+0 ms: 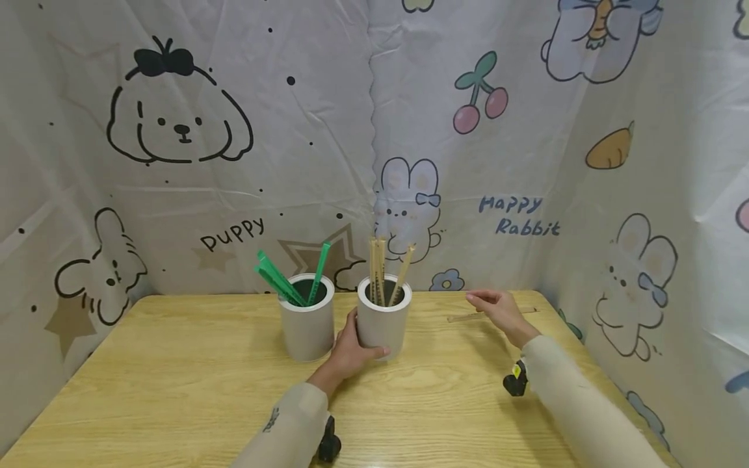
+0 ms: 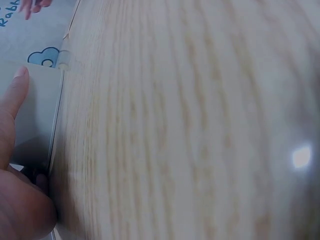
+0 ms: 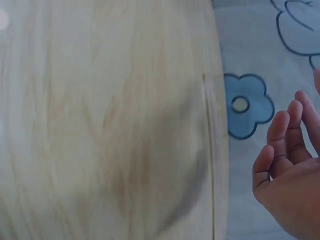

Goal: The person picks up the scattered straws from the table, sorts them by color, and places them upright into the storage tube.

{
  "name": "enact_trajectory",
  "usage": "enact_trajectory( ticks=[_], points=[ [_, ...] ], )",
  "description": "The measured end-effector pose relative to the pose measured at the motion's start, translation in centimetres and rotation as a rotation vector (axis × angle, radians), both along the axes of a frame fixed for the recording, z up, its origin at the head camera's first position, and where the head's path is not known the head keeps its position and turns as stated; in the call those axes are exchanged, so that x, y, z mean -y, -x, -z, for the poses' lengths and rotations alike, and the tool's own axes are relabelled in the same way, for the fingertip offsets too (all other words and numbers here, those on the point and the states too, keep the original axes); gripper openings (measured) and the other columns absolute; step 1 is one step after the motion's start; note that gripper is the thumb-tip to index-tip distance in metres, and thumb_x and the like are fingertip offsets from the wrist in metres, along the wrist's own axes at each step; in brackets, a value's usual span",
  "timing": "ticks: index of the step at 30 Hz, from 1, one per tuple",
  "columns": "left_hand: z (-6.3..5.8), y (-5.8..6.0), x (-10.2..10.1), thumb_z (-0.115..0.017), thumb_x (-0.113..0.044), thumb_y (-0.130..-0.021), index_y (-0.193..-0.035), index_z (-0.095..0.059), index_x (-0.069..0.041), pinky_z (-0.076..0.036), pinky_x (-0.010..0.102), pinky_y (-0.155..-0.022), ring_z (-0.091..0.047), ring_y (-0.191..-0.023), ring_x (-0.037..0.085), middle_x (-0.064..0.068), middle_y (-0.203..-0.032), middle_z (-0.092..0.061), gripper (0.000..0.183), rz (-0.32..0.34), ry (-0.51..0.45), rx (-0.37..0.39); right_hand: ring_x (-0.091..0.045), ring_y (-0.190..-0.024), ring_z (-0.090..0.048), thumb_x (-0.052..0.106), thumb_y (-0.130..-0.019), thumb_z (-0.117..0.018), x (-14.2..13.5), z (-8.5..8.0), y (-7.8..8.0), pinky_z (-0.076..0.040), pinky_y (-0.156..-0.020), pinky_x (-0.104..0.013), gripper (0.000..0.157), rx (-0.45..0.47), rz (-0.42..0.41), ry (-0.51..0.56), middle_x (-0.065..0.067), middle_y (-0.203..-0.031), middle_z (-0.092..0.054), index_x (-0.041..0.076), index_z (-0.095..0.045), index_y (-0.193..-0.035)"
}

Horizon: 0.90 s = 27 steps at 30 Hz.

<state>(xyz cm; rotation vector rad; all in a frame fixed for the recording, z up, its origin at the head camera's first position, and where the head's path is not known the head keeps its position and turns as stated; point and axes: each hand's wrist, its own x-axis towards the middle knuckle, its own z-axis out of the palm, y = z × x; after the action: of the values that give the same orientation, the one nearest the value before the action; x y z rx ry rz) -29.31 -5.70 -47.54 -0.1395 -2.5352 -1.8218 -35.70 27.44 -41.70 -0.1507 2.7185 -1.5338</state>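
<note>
My left hand [image 1: 350, 351] holds the right-hand light grey cup [image 1: 383, 325] around its lower side, the thumb lying across its front. Several slim beige sticks [image 1: 377, 276] with small dark print stand in that cup. On its left is a matching cup [image 1: 307, 331] with several green sticks [image 1: 281, 279] leaning in it. My right hand [image 1: 497, 311] is over the back right of the table, fingers slightly bent, nothing between them. One more beige stick [image 1: 459, 318] lies under it near the back edge, and shows in the right wrist view as a thin strip [image 3: 209, 150].
The light wood table [image 1: 205, 377] ends at a printed cloth [image 1: 328, 130] that hangs behind it and along both sides. Small black devices [image 1: 515, 380] are worn at the wrists.
</note>
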Motion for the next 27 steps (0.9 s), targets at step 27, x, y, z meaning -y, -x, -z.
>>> enact_trajectory(
  ticks=[27],
  points=[
    [0.1, 0.2, -0.1, -0.091, -0.019, -0.075, -0.159, -0.021, -0.012, -0.03, 0.058, -0.121, -0.039, -0.144, 0.041, 0.02, -0.157, -0.041, 0.109, -0.01, 0.005, 0.029, -0.021, -0.089, -0.054, 0.01, -0.097, -0.066, -4.9, 4.9, 2.5, -0.045, -0.074, -0.028, 0.038, -0.051, -0.097, -0.33, -0.028, -0.113, -0.066, -0.012, -0.062, -0.128]
  ],
)
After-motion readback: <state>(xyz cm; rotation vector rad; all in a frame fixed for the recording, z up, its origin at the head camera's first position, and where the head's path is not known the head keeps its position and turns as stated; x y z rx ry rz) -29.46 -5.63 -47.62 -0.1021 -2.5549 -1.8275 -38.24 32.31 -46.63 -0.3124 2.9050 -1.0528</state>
